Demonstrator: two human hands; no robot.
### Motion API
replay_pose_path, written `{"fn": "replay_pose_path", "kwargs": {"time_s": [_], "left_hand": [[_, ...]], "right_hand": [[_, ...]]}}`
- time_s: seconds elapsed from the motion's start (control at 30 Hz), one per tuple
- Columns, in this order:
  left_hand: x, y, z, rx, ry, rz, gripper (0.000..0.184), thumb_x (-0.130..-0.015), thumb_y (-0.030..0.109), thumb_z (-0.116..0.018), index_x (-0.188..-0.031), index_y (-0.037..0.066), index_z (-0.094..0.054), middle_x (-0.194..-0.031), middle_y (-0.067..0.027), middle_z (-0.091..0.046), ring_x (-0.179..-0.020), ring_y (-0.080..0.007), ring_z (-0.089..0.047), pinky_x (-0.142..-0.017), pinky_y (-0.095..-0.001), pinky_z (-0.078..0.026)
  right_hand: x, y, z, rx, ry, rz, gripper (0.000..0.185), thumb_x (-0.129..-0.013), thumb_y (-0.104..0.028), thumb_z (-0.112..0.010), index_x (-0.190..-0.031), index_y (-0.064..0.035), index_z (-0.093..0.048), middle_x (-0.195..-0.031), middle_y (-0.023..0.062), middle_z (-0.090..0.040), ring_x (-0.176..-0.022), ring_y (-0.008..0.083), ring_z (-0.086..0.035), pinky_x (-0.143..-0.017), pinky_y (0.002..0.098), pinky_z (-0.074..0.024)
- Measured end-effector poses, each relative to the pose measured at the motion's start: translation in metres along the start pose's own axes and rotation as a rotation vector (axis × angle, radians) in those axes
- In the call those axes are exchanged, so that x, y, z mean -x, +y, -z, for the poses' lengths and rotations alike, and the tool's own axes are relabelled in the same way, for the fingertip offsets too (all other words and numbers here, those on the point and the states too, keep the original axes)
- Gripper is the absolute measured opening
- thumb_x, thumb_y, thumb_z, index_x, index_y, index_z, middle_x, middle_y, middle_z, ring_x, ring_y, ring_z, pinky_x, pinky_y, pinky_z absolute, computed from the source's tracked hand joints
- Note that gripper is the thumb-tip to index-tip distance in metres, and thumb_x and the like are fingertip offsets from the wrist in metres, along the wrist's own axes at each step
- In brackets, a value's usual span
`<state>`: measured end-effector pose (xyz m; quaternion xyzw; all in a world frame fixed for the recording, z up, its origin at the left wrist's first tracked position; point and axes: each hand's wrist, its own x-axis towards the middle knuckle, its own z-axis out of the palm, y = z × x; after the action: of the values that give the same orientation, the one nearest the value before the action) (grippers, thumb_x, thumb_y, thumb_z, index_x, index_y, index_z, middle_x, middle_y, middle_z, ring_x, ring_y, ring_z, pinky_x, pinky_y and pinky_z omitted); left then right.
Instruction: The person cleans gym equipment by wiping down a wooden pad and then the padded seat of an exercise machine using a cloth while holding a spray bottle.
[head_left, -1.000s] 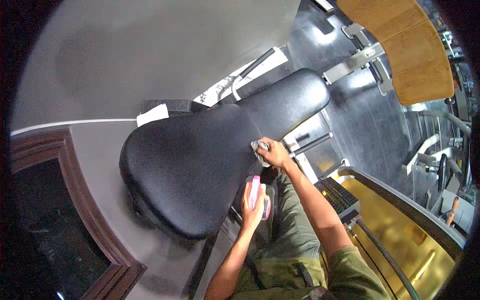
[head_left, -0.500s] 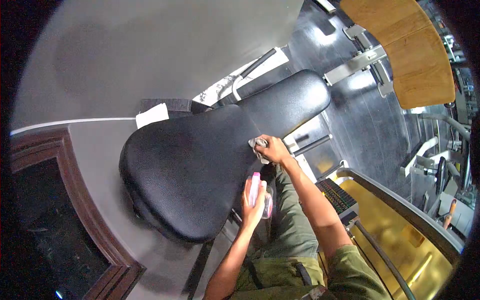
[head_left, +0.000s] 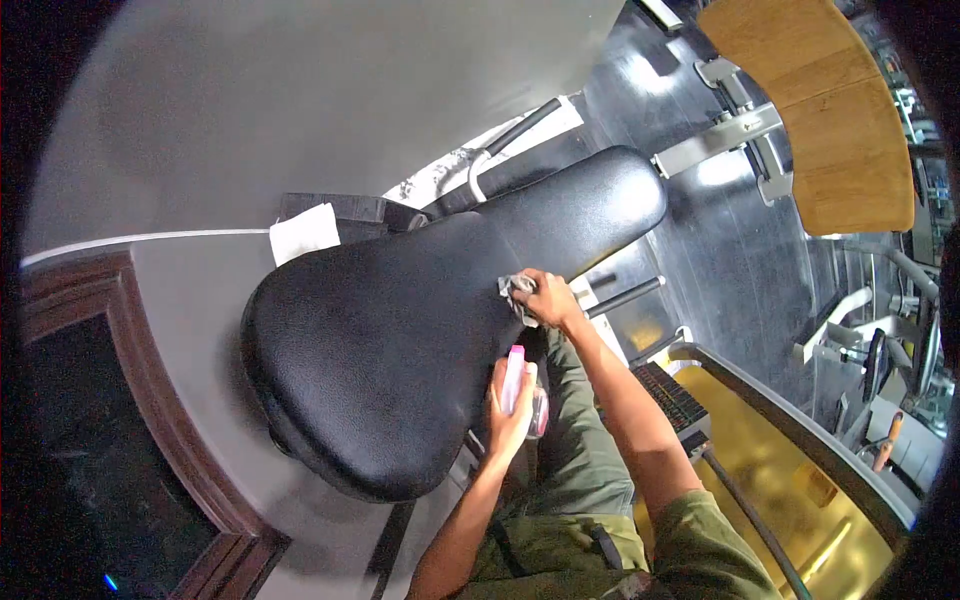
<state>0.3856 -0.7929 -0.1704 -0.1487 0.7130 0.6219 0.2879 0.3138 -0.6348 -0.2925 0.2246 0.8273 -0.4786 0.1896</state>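
Observation:
A black padded seat (head_left: 370, 350) of a gym machine fills the middle of the head view, with a narrower black pad (head_left: 590, 200) running on from it to the upper right. My right hand (head_left: 550, 298) is closed on a crumpled grey-white cloth (head_left: 517, 297), which lies against the seat's right edge near where the two pads meet. Just below it, my left hand (head_left: 508, 415) grips a spray bottle (head_left: 540, 412) with a pink-and-white trigger head. The bottle's clear body is partly hidden behind the fingers.
A white paper or cloth (head_left: 304, 233) hangs beside a dark block behind the seat. Handle bars (head_left: 625, 297) flank the narrow pad. A wooden board (head_left: 845, 120) on a metal arm stands at upper right, a weight stack (head_left: 668, 395) at right, a brown frame (head_left: 150, 380) at left.
The view has shifted slightly, so the seat sits a little lower in the picture. Both hands keep nearly the same place and still hold the cloth and the spray bottle.

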Motion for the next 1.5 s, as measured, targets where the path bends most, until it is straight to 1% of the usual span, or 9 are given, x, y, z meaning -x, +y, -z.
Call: {"fn": "replay_pose_path", "kwargs": {"time_s": [0.2,0.27,0.5,0.73,0.77,0.9,1.13,1.33,1.5], "left_hand": [[-0.007,-0.001,-0.002,0.001,-0.015,0.000,0.025,-0.099,0.031,-0.059,-0.091,0.009,-0.051,-0.074,0.0016,-0.052,-0.065,-0.0080,-0.055,-0.060,-0.0256,-0.046],[-0.009,-0.003,-0.004,0.052,-0.012,0.028,0.018,-0.098,0.026,-0.060,-0.097,0.008,-0.055,-0.077,0.0015,-0.055,-0.067,-0.0079,-0.056,-0.063,-0.0253,-0.046],[-0.026,-0.001,-0.012,0.105,0.012,0.051,0.017,-0.098,0.020,-0.059,-0.107,0.005,-0.059,-0.083,0.0002,-0.058,-0.069,-0.0074,-0.058,-0.066,-0.0251,-0.048],[-0.048,0.013,-0.025,0.241,0.118,0.027,0.014,-0.098,0.023,-0.062,-0.099,0.011,-0.056,-0.077,0.0030,-0.054,-0.066,-0.0043,-0.054,-0.059,-0.0225,-0.045],[-0.052,0.016,-0.027,0.265,0.140,0.040,0.013,-0.098,0.022,-0.062,-0.100,0.011,-0.057,-0.077,0.0030,-0.054,-0.067,-0.0044,-0.054,-0.059,-0.0226,-0.046],[-0.065,0.019,-0.026,0.268,0.161,0.020,0.011,-0.097,0.018,-0.062,-0.099,0.009,-0.057,-0.078,0.0016,-0.055,-0.067,-0.0063,-0.056,-0.061,-0.0240,-0.046],[-0.085,0.021,-0.028,0.137,0.199,0.137,0.018,-0.097,0.025,-0.060,-0.099,0.008,-0.055,-0.075,-0.0006,-0.056,-0.069,-0.0098,-0.058,-0.066,-0.0275,-0.047],[-0.091,0.020,-0.033,0.169,0.237,0.161,0.021,-0.097,0.027,-0.061,-0.099,0.007,-0.054,-0.081,-0.0021,-0.058,-0.070,-0.0112,-0.059,-0.066,-0.0281,-0.048],[-0.101,0.018,-0.036,0.229,0.289,0.129,0.023,-0.096,0.029,-0.063,-0.100,0.007,-0.054,-0.083,-0.0021,-0.058,-0.071,-0.0115,-0.059,-0.067,-0.0284,-0.049]], "right_hand": [[-0.004,-0.037,0.008,-0.268,-0.074,0.212,0.032,-0.082,-0.023,-0.067,-0.110,-0.0066,-0.067,-0.097,0.0150,-0.071,-0.093,0.0301,-0.070,-0.084,0.0375,-0.0525],[-0.003,-0.038,0.002,-0.254,-0.009,0.462,0.032,-0.078,-0.022,-0.072,-0.106,-0.0073,-0.069,-0.097,0.0132,-0.071,-0.091,0.0296,-0.070,-0.084,0.0392,-0.0536],[-0.034,-0.022,0.006,-0.029,-0.013,0.010,0.036,-0.080,-0.028,-0.070,-0.110,-0.0077,-0.068,-0.094,0.0198,-0.071,-0.091,0.0370,-0.069,-0.082,0.0432,-0.0533],[-0.029,-0.049,0.012,-0.317,-0.125,0.423,0.030,-0.079,-0.014,-0.070,-0.108,-0.0040,-0.067,-0.098,0.0126,-0.070,-0.091,0.0240,-0.069,-0.082,0.0341,-0.0529],[-0.032,-0.050,0.018,-0.297,-0.192,0.392,0.037,-0.075,-0.021,-0.073,-0.108,-0.0073,-0.067,-0.105,0.0157,-0.069,-0.096,0.0316,-0.069,-0.085,0.0384,-0.0527],[-0.062,-0.031,0.011,-0.188,-0.094,0.160,0.035,-0.077,-0.024,-0.073,-0.107,-0.0091,-0.067,-0.098,0.0178,-0.068,-0.094,0.0355,-0.068,-0.083,0.0406,-0.0526],[-0.067,-0.059,0.015,-0.305,-0.178,0.463,0.033,-0.076,-0.018,-0.070,-0.107,-0.0074,-0.066,-0.096,0.0156,-0.068,-0.089,0.0347,-0.067,-0.081,0.0397,-0.0531],[-0.097,-0.043,0.008,-0.184,-0.133,0.194,0.036,-0.076,-0.017,-0.073,-0.110,-0.0084,-0.067,-0.104,0.0149,-0.069,-0.096,0.0306,-0.069,-0.084,0.0378,-0.0528],[-0.101,-0.077,0.018,-0.295,-0.164,0.422,0.035,-0.077,-0.017,-0.072,-0.111,-0.0088,-0.067,-0.100,0.0138,-0.068,-0.096,0.0329,-0.066,-0.086,0.0391,-0.0519]]}}
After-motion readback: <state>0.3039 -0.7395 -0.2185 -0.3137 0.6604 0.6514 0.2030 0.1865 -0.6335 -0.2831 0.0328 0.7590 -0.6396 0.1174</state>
